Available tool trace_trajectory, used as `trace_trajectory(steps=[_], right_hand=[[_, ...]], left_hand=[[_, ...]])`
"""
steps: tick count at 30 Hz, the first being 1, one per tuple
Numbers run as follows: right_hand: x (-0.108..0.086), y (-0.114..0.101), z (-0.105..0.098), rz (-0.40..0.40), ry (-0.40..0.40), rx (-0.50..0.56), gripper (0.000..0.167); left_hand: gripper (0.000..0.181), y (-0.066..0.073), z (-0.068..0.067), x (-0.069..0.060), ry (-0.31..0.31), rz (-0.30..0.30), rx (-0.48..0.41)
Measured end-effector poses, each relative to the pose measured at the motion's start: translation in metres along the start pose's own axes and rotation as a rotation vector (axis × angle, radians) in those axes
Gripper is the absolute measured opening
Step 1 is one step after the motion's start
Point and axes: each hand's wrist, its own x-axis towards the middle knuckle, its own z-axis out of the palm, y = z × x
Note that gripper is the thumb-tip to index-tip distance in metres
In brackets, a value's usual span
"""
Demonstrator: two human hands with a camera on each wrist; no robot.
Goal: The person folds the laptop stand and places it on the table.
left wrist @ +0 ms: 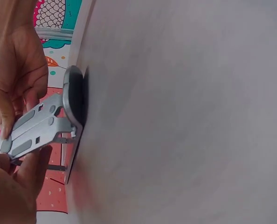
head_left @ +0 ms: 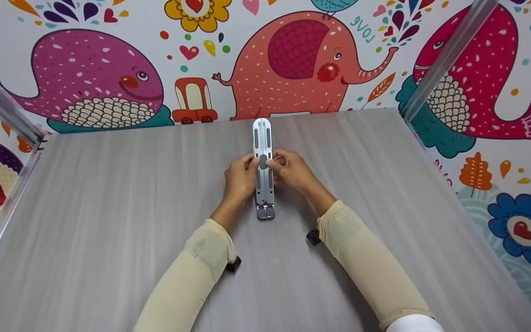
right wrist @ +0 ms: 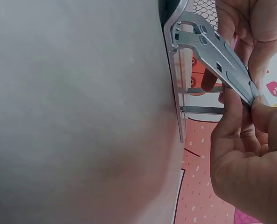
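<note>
Left hand (head_left: pixel 240 178) and right hand (head_left: pixel 294 171) pinch the metal stand (head_left: pixel 264 177) by its tilted top — adjusting angle, apparently — next wants even pressure.

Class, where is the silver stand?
In the head view, the stand sits near centre on the table, between left hand and right hand, below the printed elephant.

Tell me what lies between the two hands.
The silver metal stand lies between the left hand and the right hand, as the head view shows.
</note>
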Motion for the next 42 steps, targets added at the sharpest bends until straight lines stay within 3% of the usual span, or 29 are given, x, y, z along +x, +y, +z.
trace_trajectory(steps=[16, 23, 27, 32, 37, 42], right_hand=[[-0.004, -0.006, 0.003, 0.04, 0.033, -0.046, 0.012], [-0.006, -0.006, 0.002, 0.016, 0.025, -0.06, 0.013], [-0.006, -0.006, 0.002, -0.022, 0.012, -0.088, 0.02], [-0.003, -0.008, -0.005, -0.066, 0.009, -0.158, 0.039], [0.009, -0.022, -0.017, -0.208, 0.094, -0.334, 0.054], [0.022, -0.044, -0.025, -0.319, 0.17, -0.519, 0.057]], left_hand=[[0.024, -0.002, -0.002, 0.002, 0.009, -0.007, -0.076], [0.031, -0.003, -0.002, -0.002, -0.053, -0.027, -0.084], [0.043, -0.003, -0.003, -0.014, -0.087, -0.005, 0.001], [0.055, 0.002, -0.007, -0.034, -0.114, 0.067, 0.167], [0.064, 0.009, -0.01, -0.058, -0.152, 0.104, 0.326], [0.085, 0.017, -0.005, -0.072, -0.218, 0.066, 0.453]])
